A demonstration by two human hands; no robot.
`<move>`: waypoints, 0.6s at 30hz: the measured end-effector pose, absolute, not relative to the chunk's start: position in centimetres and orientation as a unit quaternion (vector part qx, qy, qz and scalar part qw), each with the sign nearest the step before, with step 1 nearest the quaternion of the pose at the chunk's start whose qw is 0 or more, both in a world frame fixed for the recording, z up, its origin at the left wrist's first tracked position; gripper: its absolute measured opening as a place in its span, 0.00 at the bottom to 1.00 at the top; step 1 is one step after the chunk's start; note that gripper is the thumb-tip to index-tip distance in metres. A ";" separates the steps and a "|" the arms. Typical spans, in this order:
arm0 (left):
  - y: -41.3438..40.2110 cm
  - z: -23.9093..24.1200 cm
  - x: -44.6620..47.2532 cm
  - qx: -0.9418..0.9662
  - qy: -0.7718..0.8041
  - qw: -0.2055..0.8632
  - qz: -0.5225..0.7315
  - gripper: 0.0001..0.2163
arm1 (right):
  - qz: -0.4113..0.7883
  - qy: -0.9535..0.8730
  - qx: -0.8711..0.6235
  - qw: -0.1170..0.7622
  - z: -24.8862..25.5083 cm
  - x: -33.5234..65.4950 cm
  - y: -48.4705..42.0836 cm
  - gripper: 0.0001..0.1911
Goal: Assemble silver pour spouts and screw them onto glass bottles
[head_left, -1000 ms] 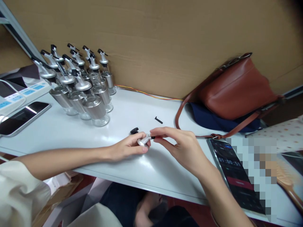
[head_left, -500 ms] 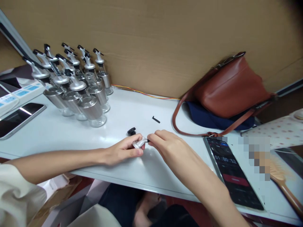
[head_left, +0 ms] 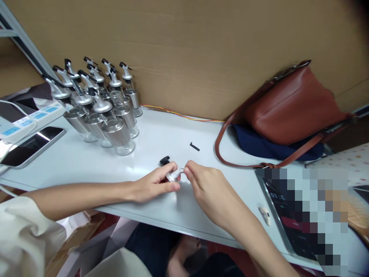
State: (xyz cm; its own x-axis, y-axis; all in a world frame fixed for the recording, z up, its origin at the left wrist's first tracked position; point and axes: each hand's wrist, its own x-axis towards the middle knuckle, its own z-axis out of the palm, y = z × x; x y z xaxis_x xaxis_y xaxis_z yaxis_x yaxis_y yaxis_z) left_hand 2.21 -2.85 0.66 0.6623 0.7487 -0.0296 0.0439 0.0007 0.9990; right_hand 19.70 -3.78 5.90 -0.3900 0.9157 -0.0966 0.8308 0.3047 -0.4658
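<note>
Held between the thumb and fingers of my left hand point(head_left: 154, 184) is a silver pour spout point(head_left: 174, 175), its flared base turned toward the palm. My right hand point(head_left: 203, 182) is closed in a pinch at the thin tip of that spout. What its fingertips grip is hidden. Just behind my left fingers shows a black ribbed piece point(head_left: 165, 160); I cannot tell whether it joins the spout. A small black lever point(head_left: 195, 146) lies on the table beyond my right hand. At the back left stand several glass bottles point(head_left: 118, 134) with metal sleeves, most topped by silver spouts with black levers.
A brown bag point(head_left: 294, 107) rests on dark blue cloth point(head_left: 250, 144) at the right, its strap looping over the white table point(head_left: 161, 130). Phones lie at the left point(head_left: 34, 146) and right point(head_left: 288, 215). A power strip point(head_left: 31, 119) and an earbud point(head_left: 265, 215) are also there.
The view has shifted a little, so things sit farther right. My right fingertips have moved slightly at the spout's tip, and an earbud now shows beside the right phone.
</note>
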 end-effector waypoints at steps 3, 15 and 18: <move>-2.8 0.7 2.3 0.646 0.311 0.637 0.283 0.21 | 0.324 -0.776 -0.525 0.136 5.3 20.1 -2.9 0.14; -2.8 0.5 2.1 0.662 0.289 0.639 0.265 0.25 | 0.182 -0.875 -0.428 0.136 6.2 21.0 -3.5 0.14; -2.9 0.5 2.2 0.693 0.294 0.602 0.264 0.22 | 0.226 -0.857 -0.444 0.134 5.7 20.7 -3.0 0.17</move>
